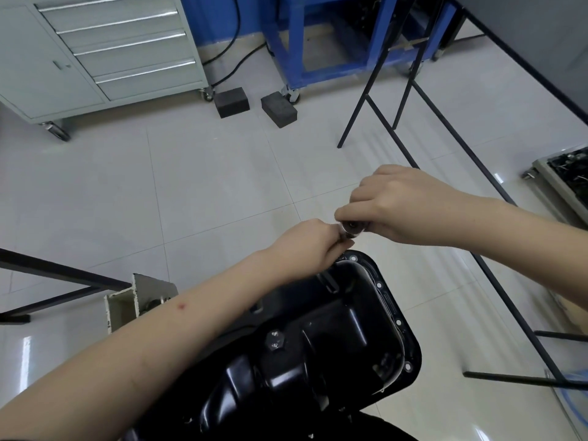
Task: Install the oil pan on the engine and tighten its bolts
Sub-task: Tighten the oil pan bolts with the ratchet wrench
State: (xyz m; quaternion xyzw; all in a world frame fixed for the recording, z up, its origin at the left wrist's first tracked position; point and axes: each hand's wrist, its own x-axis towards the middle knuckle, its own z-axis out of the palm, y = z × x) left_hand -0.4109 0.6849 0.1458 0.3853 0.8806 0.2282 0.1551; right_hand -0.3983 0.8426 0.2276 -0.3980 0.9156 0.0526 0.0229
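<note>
Hands, left [313, 241] and right [402, 206], both grip ratchet [351, 229] mid-frame over oil pan [337, 329] flange; should keep socket square, snug evenly.

Nothing to read here: no lettering, label, brand or number shows on the black oil pan [334, 338] at lower centre, on the grey drawer cabinet [95, 52] at upper left, or on the blue frame [318, 43] at the top.
</note>
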